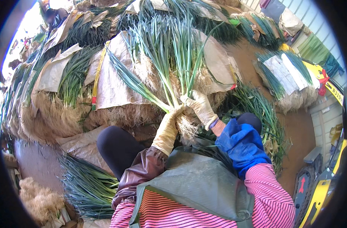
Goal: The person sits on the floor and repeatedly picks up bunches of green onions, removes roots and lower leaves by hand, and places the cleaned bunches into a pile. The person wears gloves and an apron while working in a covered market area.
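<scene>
My left hand (169,125), in a cream rubber glove, is closed around the lower stalks of a few green onions (143,88) in front of my apron. Their pale roots (187,126) hang down between my two hands. My right hand (200,107), gloved alike, grips the stalks just above the roots, its fingers bent inward. The green leaves fan out away from me, and one stalk leans off to the left. Behind them, more green onions (158,41) lie heaped on a brown sheet (118,81), so where the held leaves end is hard to tell.
Bundled green onions with papers are piled to the left (73,76) and far back. Loose green onions lie by my left knee (88,186) and right knee (262,117). A wrapped bundle (291,78) rests at right, near yellow-and-black machinery (319,201). A root heap (40,199) sits lower left.
</scene>
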A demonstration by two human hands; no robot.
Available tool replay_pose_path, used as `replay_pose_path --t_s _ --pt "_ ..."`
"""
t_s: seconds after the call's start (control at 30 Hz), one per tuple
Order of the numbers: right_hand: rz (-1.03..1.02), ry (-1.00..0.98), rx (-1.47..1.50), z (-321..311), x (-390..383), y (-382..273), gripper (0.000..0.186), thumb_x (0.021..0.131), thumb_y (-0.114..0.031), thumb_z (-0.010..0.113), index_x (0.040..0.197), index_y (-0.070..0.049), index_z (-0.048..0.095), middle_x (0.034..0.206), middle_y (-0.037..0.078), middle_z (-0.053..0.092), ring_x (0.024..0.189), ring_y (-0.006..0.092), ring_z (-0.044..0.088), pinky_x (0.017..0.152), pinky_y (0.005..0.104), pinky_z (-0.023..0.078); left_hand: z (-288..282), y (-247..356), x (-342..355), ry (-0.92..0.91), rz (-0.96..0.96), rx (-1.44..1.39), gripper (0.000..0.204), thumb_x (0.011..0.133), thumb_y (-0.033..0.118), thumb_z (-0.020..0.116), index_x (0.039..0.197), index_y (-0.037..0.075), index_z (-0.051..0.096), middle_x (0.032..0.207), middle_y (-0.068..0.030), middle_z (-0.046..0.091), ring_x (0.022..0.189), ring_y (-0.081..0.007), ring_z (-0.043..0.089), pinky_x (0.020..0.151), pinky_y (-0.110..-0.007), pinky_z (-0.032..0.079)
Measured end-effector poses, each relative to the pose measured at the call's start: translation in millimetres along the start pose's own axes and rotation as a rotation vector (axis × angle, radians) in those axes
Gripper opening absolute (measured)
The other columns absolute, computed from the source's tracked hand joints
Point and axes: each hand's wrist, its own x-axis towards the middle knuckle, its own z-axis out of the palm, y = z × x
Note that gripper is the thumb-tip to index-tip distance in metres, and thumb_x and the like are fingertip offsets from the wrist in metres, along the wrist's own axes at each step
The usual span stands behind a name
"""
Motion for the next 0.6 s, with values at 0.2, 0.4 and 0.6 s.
replay_pose_path --t_s 0.2,0.4,0.6 --pt "0.033 0.142 -0.022 4 -26 1 0.016 0.088 -0.018 0.065 0.098 -0.005 0.065 0.082 -0.003 0.062 0.068 0.0031 0.053 0.059 0.017 0.043 -28 -7 15 -0.009 -0.056 0.104 0.021 0.085 0.013 0.062 0.098 -0.003 0.061 0.088 -0.0116 0.066 0.074 -0.0215 0.064 0.075 -0.032 0.053" --pt "0.148 0.28 0.217 6 -39 12 0.016 0.085 -0.017 0.068 0.096 -0.005 0.065 0.083 -0.001 0.064 0.07 0.0044 0.056 0.061 0.02 0.045 -35 -19 24 0.007 -0.05 -0.014 0.025 0.083 0.011 0.063 0.102 -0.004 0.06 0.087 -0.0119 0.066 0.077 -0.0217 0.065 0.075 -0.034 0.054" --pt "-0.004 0.286 0.186 3 -28 13 0.019 0.086 -0.013 0.065 0.102 -0.003 0.065 0.09 0.001 0.064 0.079 0.0075 0.056 0.075 0.0227 0.045 -25 -17 20 -0.023 -0.132 0.038 0.025 0.083 0.009 0.063 0.105 -0.003 0.06 0.091 -0.0111 0.066 0.079 -0.0205 0.065 0.073 -0.033 0.055"
